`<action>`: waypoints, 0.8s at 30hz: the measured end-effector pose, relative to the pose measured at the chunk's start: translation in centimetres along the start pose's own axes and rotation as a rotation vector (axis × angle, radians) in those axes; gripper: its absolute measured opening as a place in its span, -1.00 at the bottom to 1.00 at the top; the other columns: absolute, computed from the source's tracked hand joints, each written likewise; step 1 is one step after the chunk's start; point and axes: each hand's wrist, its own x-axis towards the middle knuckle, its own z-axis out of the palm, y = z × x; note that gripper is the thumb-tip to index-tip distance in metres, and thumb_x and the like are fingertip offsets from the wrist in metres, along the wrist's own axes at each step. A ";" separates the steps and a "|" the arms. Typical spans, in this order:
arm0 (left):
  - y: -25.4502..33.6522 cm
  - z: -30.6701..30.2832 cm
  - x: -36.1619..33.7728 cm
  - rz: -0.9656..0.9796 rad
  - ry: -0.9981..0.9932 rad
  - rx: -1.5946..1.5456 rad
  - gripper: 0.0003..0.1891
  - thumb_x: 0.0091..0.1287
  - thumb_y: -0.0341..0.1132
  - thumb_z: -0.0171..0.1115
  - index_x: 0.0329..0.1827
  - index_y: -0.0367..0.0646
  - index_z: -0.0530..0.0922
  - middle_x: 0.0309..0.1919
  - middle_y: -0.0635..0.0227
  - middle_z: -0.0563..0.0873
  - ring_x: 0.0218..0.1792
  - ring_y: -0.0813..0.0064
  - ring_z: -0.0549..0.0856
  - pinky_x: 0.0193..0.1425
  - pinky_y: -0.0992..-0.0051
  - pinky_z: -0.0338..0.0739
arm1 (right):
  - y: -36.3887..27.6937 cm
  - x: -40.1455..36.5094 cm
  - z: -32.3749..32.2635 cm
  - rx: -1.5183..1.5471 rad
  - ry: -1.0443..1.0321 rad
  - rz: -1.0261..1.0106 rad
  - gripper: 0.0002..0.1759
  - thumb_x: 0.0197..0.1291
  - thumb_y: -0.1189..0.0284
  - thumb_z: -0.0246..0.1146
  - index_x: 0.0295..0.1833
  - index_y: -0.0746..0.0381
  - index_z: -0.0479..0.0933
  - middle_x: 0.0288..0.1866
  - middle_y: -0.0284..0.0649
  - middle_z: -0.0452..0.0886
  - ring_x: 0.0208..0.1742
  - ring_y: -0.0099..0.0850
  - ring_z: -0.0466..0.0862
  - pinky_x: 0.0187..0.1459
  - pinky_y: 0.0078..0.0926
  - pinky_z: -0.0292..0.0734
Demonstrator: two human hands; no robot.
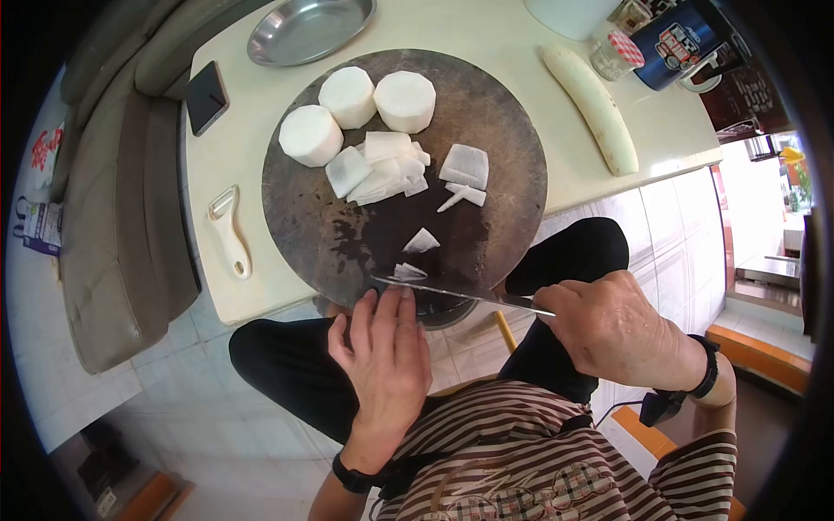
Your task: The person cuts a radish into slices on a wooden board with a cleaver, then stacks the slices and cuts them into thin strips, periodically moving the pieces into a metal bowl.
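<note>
My right hand [608, 326] is closed around the handle of a knife [469, 297], whose thin blade points left across the near edge of the round wooden chopping board [295, 217]. Stretched out, the fingers of my left hand [382, 343] have their tips close against the blade; whatever lies under them is hidden. Just beyond the blade are small white radish scraps [410, 271] and a triangular piece [423, 240]. Farther back sit a pile of thin radish slices [387, 169], a few squarish slices [466, 163], and three thick peeled radish chunks [347, 98].
A peeler [229, 234] and a phone [207, 98] lie left of the board. Behind it is an oval metal dish [311, 30]. On the right are a long whole white radish [592, 108], a glass jar [615, 56] and a blue container [682, 45]. A sofa [117, 217] stands left.
</note>
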 end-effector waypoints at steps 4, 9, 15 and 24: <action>-0.2 0.2 -0.4 -0.011 0.007 0.011 -0.51 0.19 -0.46 0.41 0.22 -0.32 0.58 0.25 0.13 0.54 0.35 0.07 0.46 0.40 -0.05 0.18 | -0.4 -0.3 -0.3 0.021 -0.001 0.011 -0.89 0.03 0.64 0.28 -0.31 0.39 0.49 -0.53 -0.13 0.52 -0.59 -0.16 0.60 -0.56 -0.26 0.43; -0.4 0.2 -0.7 0.009 0.007 0.026 -0.53 0.19 -0.46 0.40 0.20 -0.31 0.59 0.24 0.13 0.54 0.34 0.07 0.46 0.40 -0.07 0.17 | -0.9 -0.5 -0.7 0.026 -0.026 0.028 -0.89 0.07 0.63 0.29 -0.28 0.41 0.51 -0.51 -0.13 0.54 -0.59 -0.17 0.62 -0.58 -0.26 0.44; -0.4 0.2 -0.6 0.015 0.004 0.034 -0.54 0.19 -0.48 0.39 0.20 -0.32 0.59 0.22 0.12 0.56 0.34 0.07 0.47 0.42 -0.07 0.15 | -0.7 -0.9 -0.2 0.032 -0.006 0.023 -0.88 0.05 0.64 0.28 -0.28 0.43 0.51 -0.52 -0.12 0.55 -0.58 -0.17 0.63 -0.58 -0.27 0.46; -0.5 0.4 -0.5 0.027 0.020 0.043 -0.54 0.17 -0.50 0.38 0.19 -0.32 0.58 0.20 0.11 0.56 0.32 0.07 0.48 0.41 -0.08 0.16 | -0.8 -0.8 0.1 0.021 -0.096 -0.024 -0.85 -0.06 0.61 0.28 -0.33 0.41 0.48 -0.53 -0.09 0.57 -0.58 -0.19 0.65 -0.59 -0.29 0.46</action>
